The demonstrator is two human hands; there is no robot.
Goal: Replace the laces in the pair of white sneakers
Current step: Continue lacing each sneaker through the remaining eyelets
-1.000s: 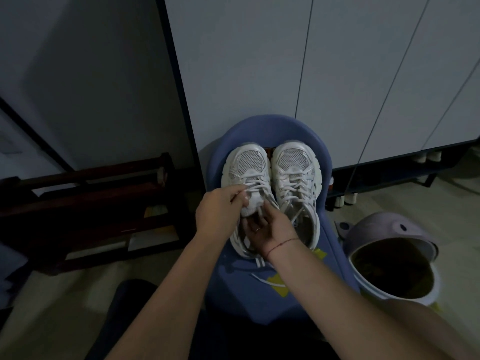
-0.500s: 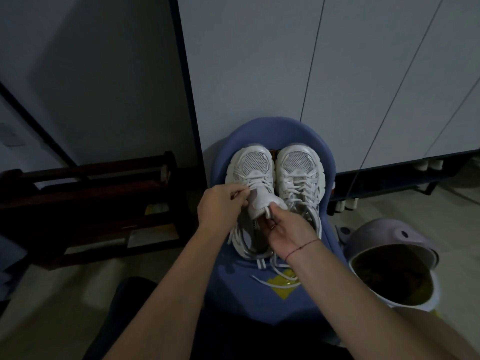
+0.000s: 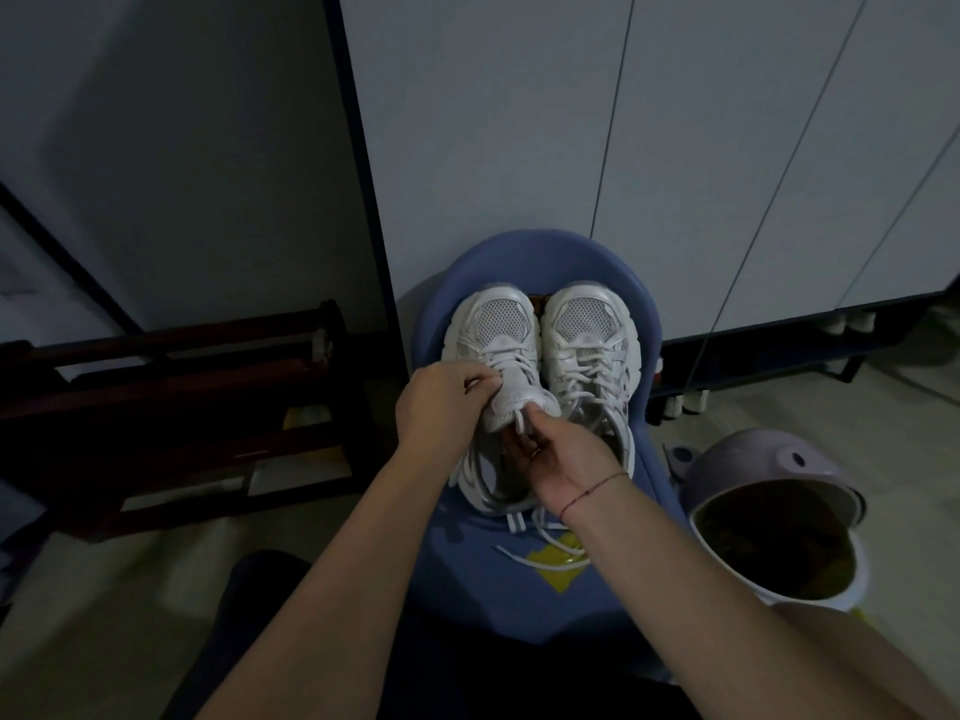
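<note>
Two white sneakers stand side by side, toes away from me, on a blue chair seat (image 3: 524, 579). At the left sneaker (image 3: 496, 330), my left hand (image 3: 441, 407) pinches a white lace on the shoe's left side near the tongue. My right hand (image 3: 558, 452) sits over that shoe's opening and pinches the lace just below the tongue. The right sneaker (image 3: 589, 345) is laced and untouched. Loose white lace ends (image 3: 545, 558) trail onto the seat in front of the shoes.
A lilac bin with an open lid (image 3: 774, 517) stands on the floor at the right. A dark wooden rack (image 3: 171, 402) is at the left. White cabinet doors (image 3: 675, 148) rise behind the chair.
My right hand has moved slightly up toward the tongue of the left sneaker, and more loose lace lies on the seat. The view has shifted a little.
</note>
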